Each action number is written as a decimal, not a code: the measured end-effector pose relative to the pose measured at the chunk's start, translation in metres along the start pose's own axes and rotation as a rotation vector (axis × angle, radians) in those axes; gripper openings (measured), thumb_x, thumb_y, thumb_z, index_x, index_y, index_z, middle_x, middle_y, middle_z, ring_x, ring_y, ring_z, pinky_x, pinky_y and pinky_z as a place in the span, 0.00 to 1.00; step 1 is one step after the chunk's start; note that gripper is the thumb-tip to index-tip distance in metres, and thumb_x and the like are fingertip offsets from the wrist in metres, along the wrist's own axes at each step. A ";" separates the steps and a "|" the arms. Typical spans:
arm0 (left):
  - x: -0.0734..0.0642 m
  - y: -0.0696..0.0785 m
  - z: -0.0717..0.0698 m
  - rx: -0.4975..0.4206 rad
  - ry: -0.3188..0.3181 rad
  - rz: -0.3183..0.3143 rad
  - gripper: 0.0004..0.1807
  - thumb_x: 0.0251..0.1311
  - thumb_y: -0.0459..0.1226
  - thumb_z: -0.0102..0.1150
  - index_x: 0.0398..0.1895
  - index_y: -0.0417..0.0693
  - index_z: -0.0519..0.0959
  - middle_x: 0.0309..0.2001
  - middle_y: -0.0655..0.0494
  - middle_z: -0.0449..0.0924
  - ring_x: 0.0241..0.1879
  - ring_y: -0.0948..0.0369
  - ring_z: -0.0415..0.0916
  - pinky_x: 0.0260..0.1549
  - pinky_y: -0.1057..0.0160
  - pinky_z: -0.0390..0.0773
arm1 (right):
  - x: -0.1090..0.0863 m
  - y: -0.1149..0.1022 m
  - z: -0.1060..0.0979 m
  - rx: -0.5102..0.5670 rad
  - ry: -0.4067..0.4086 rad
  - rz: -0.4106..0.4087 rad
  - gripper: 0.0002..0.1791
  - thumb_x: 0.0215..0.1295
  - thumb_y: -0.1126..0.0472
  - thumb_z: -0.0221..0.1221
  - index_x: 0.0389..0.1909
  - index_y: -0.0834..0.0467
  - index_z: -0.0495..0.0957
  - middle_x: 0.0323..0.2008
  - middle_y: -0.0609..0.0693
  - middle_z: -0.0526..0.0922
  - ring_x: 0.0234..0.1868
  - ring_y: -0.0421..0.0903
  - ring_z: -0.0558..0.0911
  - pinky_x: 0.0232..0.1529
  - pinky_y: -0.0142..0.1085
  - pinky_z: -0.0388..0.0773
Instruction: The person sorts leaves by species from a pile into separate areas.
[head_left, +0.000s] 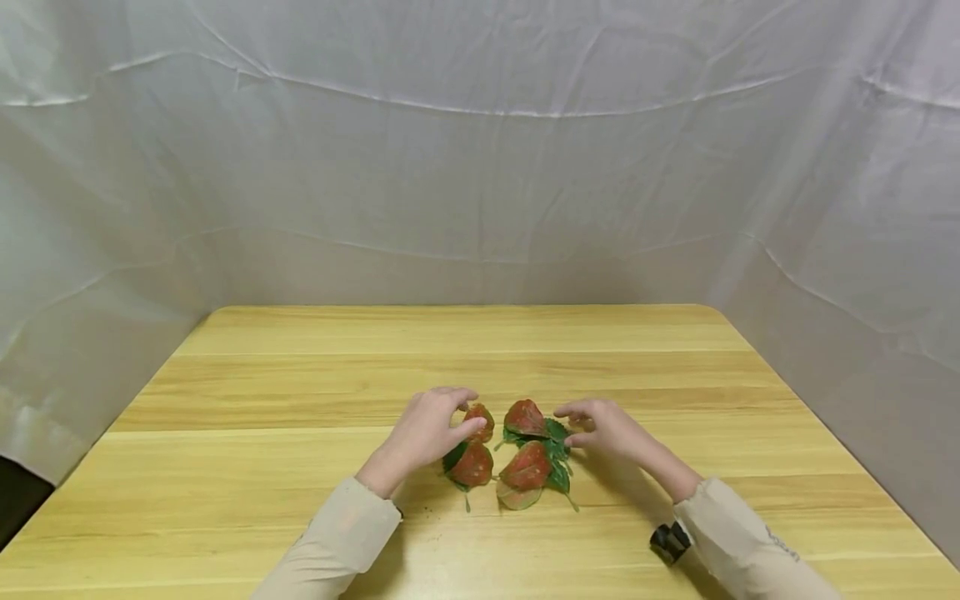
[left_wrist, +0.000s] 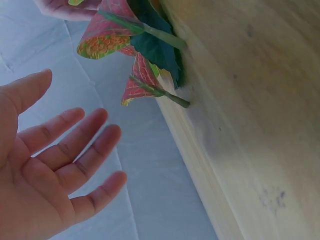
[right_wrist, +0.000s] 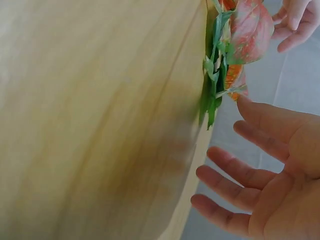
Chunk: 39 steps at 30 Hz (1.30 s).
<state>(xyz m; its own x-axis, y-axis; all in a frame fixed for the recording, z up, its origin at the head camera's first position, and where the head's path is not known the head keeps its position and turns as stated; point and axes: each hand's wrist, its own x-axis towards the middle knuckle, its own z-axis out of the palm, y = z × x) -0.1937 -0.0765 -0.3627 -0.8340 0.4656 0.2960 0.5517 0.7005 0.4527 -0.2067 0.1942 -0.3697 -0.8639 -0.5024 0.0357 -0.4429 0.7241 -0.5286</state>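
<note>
With 12 o'clock at the far edge of the counter (head_left: 300,375), the left hand (head_left: 431,427) sits at 10 o'clock of a small cluster of leaves and the right hand (head_left: 603,427) at 2 o'clock; both are released, fingers loose and grasping nothing. The task's things lie between them: red leaves at 10 o'clock (head_left: 480,423), 1 o'clock (head_left: 525,418), 4 o'clock (head_left: 528,463) and 8 o'clock (head_left: 472,465), a paler leaf (head_left: 517,498) towards 6 o'clock, and green leaves (head_left: 557,477) around 3 o'clock. The main risk, I judge, is sliding: the leaves look light, so a fingertip brushing an edge could skew the arrangement. The right-side leaves overlap, so shifting one would probably drag its neighbours. Stems jut outward near 5 and 7 o'clock, where a returning palm or sleeve (head_left: 341,529) might catch them. Pressing down could crease the curled red blades seen from the left wrist. As for containers, no bowl, tray or box shows; the leaves rest directly on the wood.
</note>
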 end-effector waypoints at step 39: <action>0.014 0.018 0.011 -0.290 -0.242 0.062 0.15 0.58 0.33 0.55 0.49 0.42 0.76 0.39 0.49 0.78 0.35 0.60 0.75 0.34 0.66 0.74 | 0.018 0.016 0.004 0.143 -0.144 -0.005 0.18 0.46 0.73 0.64 0.42 0.69 0.77 0.35 0.56 0.77 0.35 0.49 0.75 0.33 0.37 0.75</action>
<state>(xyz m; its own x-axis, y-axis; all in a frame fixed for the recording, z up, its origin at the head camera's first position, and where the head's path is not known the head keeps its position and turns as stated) -0.1953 -0.0520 -0.3597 -0.7550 0.6408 0.1389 0.5483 0.5008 0.6697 -0.2287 0.1945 -0.3806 -0.8143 -0.5752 -0.0776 -0.3996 0.6525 -0.6438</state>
